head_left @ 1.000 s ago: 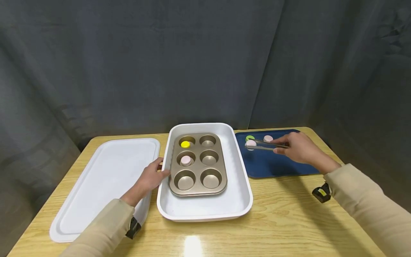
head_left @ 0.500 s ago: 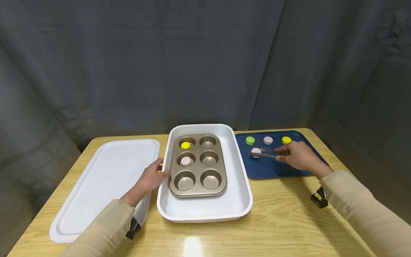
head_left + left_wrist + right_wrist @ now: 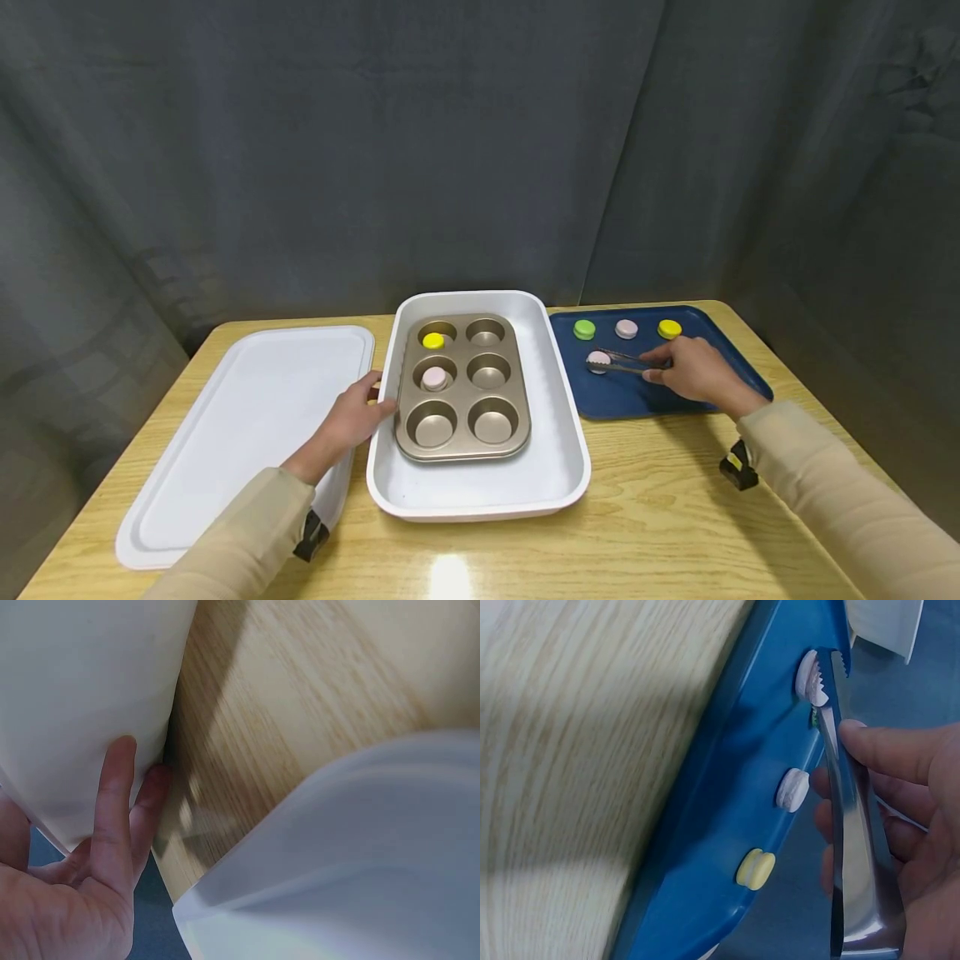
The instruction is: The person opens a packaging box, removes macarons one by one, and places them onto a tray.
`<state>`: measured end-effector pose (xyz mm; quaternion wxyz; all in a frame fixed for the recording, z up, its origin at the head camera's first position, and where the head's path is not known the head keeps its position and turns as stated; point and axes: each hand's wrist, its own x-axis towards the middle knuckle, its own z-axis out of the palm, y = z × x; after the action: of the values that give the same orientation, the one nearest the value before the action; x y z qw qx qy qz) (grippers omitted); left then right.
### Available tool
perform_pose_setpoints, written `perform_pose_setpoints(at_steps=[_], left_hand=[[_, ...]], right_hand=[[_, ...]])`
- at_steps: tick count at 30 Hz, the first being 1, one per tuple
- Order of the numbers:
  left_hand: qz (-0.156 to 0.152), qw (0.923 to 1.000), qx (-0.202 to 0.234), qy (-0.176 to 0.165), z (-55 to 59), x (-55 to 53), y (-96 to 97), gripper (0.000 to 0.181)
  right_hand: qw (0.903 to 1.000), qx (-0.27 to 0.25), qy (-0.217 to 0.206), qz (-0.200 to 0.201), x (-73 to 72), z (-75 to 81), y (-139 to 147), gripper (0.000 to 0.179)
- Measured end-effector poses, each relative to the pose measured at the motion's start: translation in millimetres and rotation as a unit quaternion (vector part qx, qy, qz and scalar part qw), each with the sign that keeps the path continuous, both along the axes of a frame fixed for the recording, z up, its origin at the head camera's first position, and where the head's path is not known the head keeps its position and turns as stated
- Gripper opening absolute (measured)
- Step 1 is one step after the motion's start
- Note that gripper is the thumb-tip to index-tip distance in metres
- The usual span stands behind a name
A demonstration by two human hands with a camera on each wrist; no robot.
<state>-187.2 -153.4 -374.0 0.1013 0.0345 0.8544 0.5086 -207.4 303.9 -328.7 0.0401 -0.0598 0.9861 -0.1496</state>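
In the head view my right hand (image 3: 693, 367) holds metal tongs (image 3: 626, 367). Their serrated tips stand on either side of a pale pink macaron (image 3: 598, 358), low over the blue tray (image 3: 637, 400). In the right wrist view the tongs (image 3: 855, 862) lie between thumb and fingers, one tip overlapping the pink macaron (image 3: 807, 675). My left hand (image 3: 356, 410) holds the left wall of a deep white tub (image 3: 480, 492), thumb over the rim. The left wrist view shows its fingers (image 3: 112, 817) along the outer wall. A bronze muffin pan (image 3: 461, 446) sits inside the tub.
The pan has a yellow macaron (image 3: 432, 341) in its back left cup and a pink macaron (image 3: 434, 379) in the middle left one. Green (image 3: 584, 329), pink (image 3: 626, 328) and yellow (image 3: 670, 329) macarons line the blue tray's back. A white tray (image 3: 247, 433) lies left of the tub.
My right hand and tongs have come toward me and lower with the pink macaron, away from the green one, uncovering the yellow macaron behind. My left hand stays at the tub.
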Motion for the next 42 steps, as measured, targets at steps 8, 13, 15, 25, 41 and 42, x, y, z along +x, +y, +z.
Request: perform_pose_setpoints(at_steps=[8, 13, 15, 25, 41, 42], left_hand=[[0.000, 1.0000, -0.003, 0.001, -1.7, -0.3, -0.8, 0.047], [0.000, 1.0000, -0.001, 0.001, -1.9, -0.2, -1.0, 0.048], [0.001, 1.0000, 0.000, 0.002, -2.2, -0.2, -1.3, 0.048], [-0.002, 1.0000, 0.006, 0.004, -3.2, -0.5, -2.2, 0.047], [-0.002, 1.0000, 0.002, 0.006, -2.5, -1.0, -1.6, 0.048], [-0.002, 1.0000, 0.002, 0.006, -2.6, -0.9, -1.6, 0.048]], right_hand=[[0.9998, -0.007, -0.014, -0.014, 0.9, 2.1, -0.6, 0.036], [0.9999, -0.007, 0.000, -0.011, 1.2, 8.3, -0.5, 0.037], [0.9999, -0.011, 0.009, -0.004, 1.7, 12.0, -1.6, 0.038], [0.9989, -0.020, 0.033, 0.027, 1.4, 36.4, -25.6, 0.039], [0.9906, -0.033, 0.073, 0.111, -4.6, 59.8, -96.6, 0.033], [0.9904, -0.032, 0.072, 0.114, -5.8, 59.5, -100.8, 0.034]])
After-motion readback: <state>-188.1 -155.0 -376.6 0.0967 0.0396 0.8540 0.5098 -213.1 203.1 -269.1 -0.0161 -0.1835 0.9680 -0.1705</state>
